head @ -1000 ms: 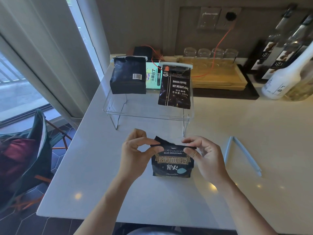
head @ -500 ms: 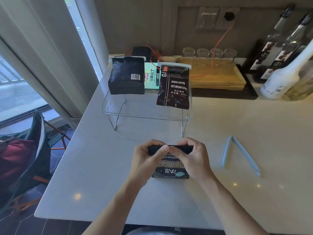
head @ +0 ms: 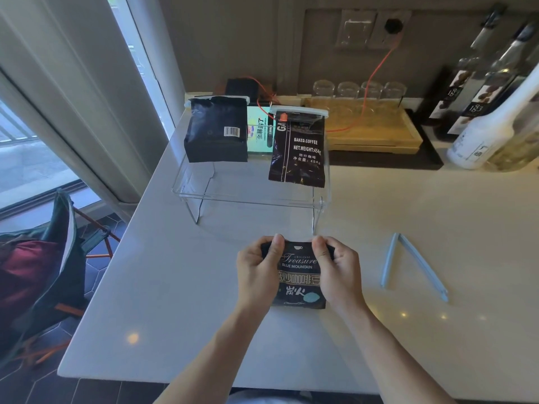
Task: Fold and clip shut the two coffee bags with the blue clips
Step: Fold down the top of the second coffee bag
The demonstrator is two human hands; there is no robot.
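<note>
Pinching coffee bag (head: 300, 275) top fold, left hand (head: 258, 275) and right hand (head: 339, 274); soft, crinkly, springing open; blue clip (head: 414, 265) lying right of bag.

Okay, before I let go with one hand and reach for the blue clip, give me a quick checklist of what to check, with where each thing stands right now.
1. Blue Mountain bag lying flat on the counter: ok.
2. Both top corners held, left hand and right hand: ok.
3. Top edge folded over tightly: cannot tell, thumbs cover the ends.
4. Blue clip open and ready to slide on: ok, its two arms are spread apart.
5. Path from right hand to clip clear: ok, bare counter between them.
6. Other two bags, barcode bag and Baked Coffee bag, already clipped on the clear stand: ok.
</note>
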